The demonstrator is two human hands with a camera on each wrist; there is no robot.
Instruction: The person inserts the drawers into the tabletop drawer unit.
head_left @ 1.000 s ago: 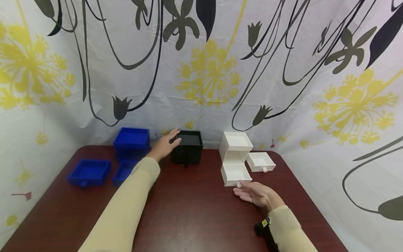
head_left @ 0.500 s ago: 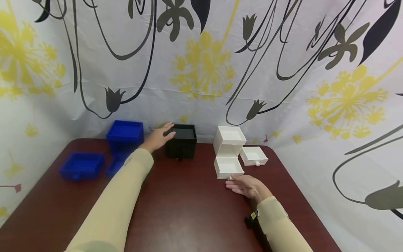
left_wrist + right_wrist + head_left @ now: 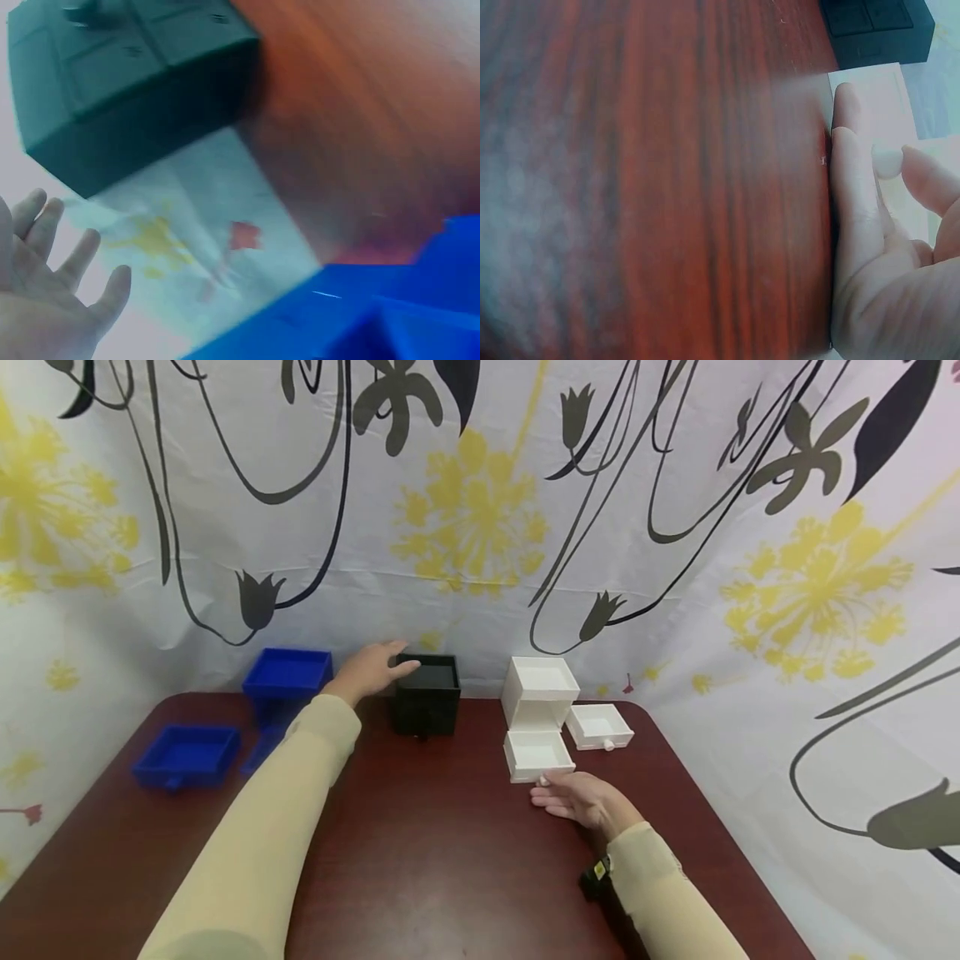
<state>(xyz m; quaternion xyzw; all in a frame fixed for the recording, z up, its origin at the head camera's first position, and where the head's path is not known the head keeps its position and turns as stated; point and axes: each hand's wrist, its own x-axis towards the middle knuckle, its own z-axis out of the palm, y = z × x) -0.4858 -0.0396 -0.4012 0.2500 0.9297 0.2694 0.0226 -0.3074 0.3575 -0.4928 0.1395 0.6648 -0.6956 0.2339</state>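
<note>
On the right, a white drawer (image 3: 538, 755) stands pulled out at the foot of a white drawer box (image 3: 542, 689). My right hand (image 3: 588, 800) pinches the drawer's small round knob (image 3: 887, 160) between thumb and fingers, palm low over the table. At the back, my left hand (image 3: 371, 672) is beside the left side of a black drawer box (image 3: 426, 706), its thumb near the top rim. In the left wrist view, the fingers (image 3: 112, 296) are spread and hold nothing. The black box has a knob on its front.
A separate white drawer (image 3: 600, 727) lies right of the white box. At the left stand a blue drawer box (image 3: 287, 672) and a loose blue drawer (image 3: 187, 756); my left sleeve (image 3: 277, 810) partly hides another blue drawer. A patterned cloth (image 3: 480, 552) hangs behind the table (image 3: 435, 860).
My left hand has shifted slightly farther back along the black box's left side. The right hand stays at the white drawer's knob. The head view has shifted a little.
</note>
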